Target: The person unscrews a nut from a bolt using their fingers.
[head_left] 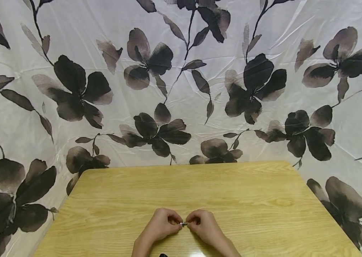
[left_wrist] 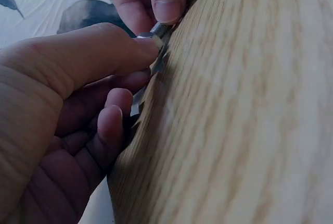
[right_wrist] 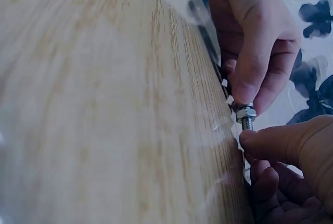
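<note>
A small silvery bolt [head_left: 184,223] is held level between the two hands, just over the wooden table. In the right wrist view a hex nut [right_wrist: 246,113] sits around the bolt, close to the left fingertips. Part of the thread [right_wrist: 247,124] shows between that nut and the right thumb. My left hand [head_left: 163,225] pinches one end between thumb and fingers, covering it. The opposite, threaded end is pinched by my right hand [head_left: 205,226]. In the left wrist view a short stretch of thread [left_wrist: 158,28] shows between the hands.
The wood-grain table [head_left: 232,192] has rounded far corners. Behind it and at its sides hangs a pale cloth [head_left: 200,107] with dark flowers. A small black object [head_left: 163,255] pokes in at the bottom edge of the head view, mostly cut off.
</note>
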`<state>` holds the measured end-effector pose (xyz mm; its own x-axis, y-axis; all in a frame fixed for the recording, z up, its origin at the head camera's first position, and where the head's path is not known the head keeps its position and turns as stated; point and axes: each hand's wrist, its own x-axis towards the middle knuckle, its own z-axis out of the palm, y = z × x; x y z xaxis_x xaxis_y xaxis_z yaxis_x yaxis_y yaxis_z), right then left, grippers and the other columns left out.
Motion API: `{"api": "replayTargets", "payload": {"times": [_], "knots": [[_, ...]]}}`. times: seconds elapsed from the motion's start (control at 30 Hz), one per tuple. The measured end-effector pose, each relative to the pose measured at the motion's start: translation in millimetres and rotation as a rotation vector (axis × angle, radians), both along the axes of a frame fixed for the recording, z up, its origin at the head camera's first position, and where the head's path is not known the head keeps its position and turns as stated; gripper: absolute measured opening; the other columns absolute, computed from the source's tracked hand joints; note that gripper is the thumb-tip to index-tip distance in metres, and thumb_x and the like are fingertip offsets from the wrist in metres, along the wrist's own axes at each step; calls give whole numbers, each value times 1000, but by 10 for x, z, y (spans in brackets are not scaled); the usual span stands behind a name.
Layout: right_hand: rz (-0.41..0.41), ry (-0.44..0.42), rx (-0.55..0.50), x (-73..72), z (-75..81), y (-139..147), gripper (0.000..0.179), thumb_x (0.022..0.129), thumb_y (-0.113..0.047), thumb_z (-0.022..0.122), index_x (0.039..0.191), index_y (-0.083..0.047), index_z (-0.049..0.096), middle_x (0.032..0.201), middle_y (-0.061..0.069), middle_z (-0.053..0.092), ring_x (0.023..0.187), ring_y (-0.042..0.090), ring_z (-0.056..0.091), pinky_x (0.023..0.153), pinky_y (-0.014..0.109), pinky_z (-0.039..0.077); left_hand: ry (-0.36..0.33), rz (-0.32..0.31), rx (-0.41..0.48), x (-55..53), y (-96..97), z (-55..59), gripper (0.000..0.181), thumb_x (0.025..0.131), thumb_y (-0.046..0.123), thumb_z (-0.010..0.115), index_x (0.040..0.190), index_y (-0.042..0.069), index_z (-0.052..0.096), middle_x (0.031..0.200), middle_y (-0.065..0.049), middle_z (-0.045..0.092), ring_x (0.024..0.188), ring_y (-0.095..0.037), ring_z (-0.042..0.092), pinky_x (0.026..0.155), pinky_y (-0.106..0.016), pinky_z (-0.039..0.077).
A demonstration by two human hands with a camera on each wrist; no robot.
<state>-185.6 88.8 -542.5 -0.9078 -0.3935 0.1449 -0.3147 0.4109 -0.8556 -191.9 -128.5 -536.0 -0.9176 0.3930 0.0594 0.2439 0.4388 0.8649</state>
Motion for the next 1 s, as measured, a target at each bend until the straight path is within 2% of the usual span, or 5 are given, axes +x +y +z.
{"api": "replayTargets", "payload": {"times": [0.23,0.37,0.57,0.83,1.0], "knots": [[34,2,-10,-12,11,16,6,95,-11,74,100,-11,78,97,-2,77,84,0,66,73,19,55,-43,56,71,18,-29,-56,7,87,14,81,93,13,82,88,1,77,74,-6,67,64,-22,55],[59,7,-26,-55,70,65,10,99,-15,70,104,-12,78,101,1,78,89,8,71,77,21,57,-28,90,127,1,0,-9,11,91,21,80,99,14,82,96,-1,79,83,-8,72,72,-22,58],[55,-10,-190,-138,328,159,14,100,-16,68,108,-8,77,104,15,77,90,29,75,77,24,60,70,154,244,-19,111,232,14,91,23,80,102,15,81,101,-4,79,90,-11,74,78,-22,59],[87,34,-367,-181,738,239,17,99,-13,69,109,-1,76,103,21,75,88,18,75,78,38,63,286,177,288,-14,218,637,8,90,20,79,98,19,80,95,1,79,84,-9,73,75,-26,61],[88,25,-397,-176,904,262,17,97,-12,72,108,0,77,102,23,75,87,15,75,78,38,63,321,188,289,24,252,782,8,91,21,78,99,21,80,94,3,78,83,-9,73,74,-25,60]]}}
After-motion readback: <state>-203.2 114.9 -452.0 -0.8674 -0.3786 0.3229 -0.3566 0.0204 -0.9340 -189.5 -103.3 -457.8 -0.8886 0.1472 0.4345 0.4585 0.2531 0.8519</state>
